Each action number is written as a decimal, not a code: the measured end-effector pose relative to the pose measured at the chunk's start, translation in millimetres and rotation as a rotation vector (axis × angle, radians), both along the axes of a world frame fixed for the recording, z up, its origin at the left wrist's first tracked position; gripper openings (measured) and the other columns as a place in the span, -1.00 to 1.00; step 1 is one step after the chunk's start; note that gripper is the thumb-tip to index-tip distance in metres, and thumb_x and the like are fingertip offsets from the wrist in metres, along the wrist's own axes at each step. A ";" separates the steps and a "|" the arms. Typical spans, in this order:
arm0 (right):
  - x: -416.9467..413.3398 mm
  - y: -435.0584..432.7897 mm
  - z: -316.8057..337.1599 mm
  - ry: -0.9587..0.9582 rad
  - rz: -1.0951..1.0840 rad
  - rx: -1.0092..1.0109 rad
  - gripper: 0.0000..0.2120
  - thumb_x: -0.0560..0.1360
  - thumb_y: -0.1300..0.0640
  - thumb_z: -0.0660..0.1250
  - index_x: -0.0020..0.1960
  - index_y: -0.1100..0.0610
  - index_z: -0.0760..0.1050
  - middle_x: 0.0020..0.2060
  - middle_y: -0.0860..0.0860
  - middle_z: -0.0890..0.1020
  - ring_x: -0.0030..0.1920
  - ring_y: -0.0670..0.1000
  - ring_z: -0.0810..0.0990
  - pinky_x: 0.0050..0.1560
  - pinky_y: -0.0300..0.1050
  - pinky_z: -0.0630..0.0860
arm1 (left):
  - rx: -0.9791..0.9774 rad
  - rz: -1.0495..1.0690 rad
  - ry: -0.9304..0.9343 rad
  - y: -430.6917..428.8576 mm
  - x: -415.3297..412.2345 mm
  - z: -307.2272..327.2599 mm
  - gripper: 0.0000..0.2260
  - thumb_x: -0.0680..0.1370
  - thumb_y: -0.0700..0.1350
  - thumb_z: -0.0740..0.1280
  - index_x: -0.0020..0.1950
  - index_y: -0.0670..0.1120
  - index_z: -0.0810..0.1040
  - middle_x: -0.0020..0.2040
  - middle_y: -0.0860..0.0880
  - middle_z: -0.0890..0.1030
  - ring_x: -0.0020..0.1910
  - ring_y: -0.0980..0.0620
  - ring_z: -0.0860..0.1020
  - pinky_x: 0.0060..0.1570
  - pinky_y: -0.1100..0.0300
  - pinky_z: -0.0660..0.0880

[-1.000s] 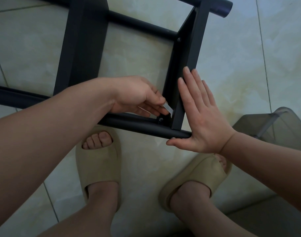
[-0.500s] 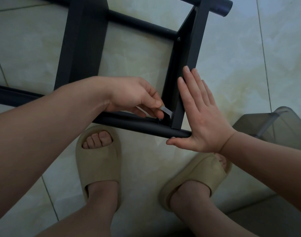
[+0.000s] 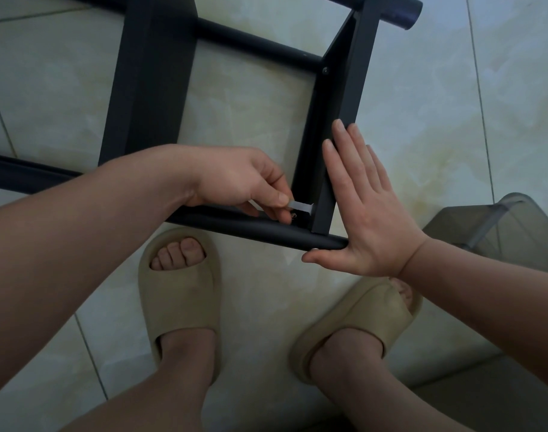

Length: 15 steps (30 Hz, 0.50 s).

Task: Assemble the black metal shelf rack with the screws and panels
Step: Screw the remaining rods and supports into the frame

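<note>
The black metal rack (image 3: 148, 88) lies across the pale tiled floor, with round tubes and flat panels joined into a frame. My left hand (image 3: 244, 182) pinches a small flat silver wrench (image 3: 300, 207) at a screw (image 3: 294, 215) in the near corner, where the right panel (image 3: 344, 98) meets the near tube (image 3: 266, 230). My right hand (image 3: 363, 207) is flat, its straight fingers pressed against the outer face of that panel and its thumb under the tube's end.
My two feet in beige slippers (image 3: 179, 294) stand on the floor just below the near tube. A translucent grey plastic stool (image 3: 497, 226) sits at the right, close to my right wrist. Another screw (image 3: 325, 70) shows in the far corner.
My left hand has turned the wrench at the corner screw: its free end swung from pointing up-left to lying nearly level. My right hand has stayed pressed on the panel.
</note>
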State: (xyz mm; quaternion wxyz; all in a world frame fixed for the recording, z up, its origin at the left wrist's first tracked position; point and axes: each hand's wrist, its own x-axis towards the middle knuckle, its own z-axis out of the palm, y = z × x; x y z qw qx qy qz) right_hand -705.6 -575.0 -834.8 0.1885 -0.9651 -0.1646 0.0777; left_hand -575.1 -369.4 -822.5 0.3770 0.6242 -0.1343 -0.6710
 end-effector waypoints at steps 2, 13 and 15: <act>0.1 -0.2 0.0 -0.001 0.000 0.001 0.12 0.47 -0.53 0.12 0.62 0.34 -0.04 0.62 0.28 -0.05 0.64 0.26 -0.13 0.56 0.38 0.05 | 0.003 -0.003 -0.002 0.1 -0.7 0.3 -0.88 0.62 -0.22 0.30 -0.07 -0.12 0.60 -0.09 -0.02 0.72 -0.11 0.16 0.66 0.00 0.21 0.54; 0.0 -0.2 0.4 0.007 -0.001 0.006 0.12 0.47 -0.52 0.13 0.63 0.32 -0.06 0.63 0.27 -0.06 0.64 0.25 -0.15 0.56 0.38 0.05 | 0.029 -0.075 -0.047 1.6 0.2 1.7 -0.89 0.62 -0.18 0.32 -0.03 -0.11 0.63 -0.05 -0.02 0.73 0.01 -0.08 0.66 0.19 -0.02 0.55; -0.3 0.0 0.2 0.005 -0.001 0.008 0.12 0.47 -0.52 0.12 0.63 0.33 -0.05 0.62 0.28 -0.05 0.64 0.25 -0.14 0.56 0.38 0.05 | 0.032 -0.075 -0.059 2.4 0.8 1.1 -0.89 0.62 -0.17 0.33 -0.03 -0.10 0.65 -0.07 0.00 0.73 -0.04 -0.01 0.66 0.08 0.07 0.58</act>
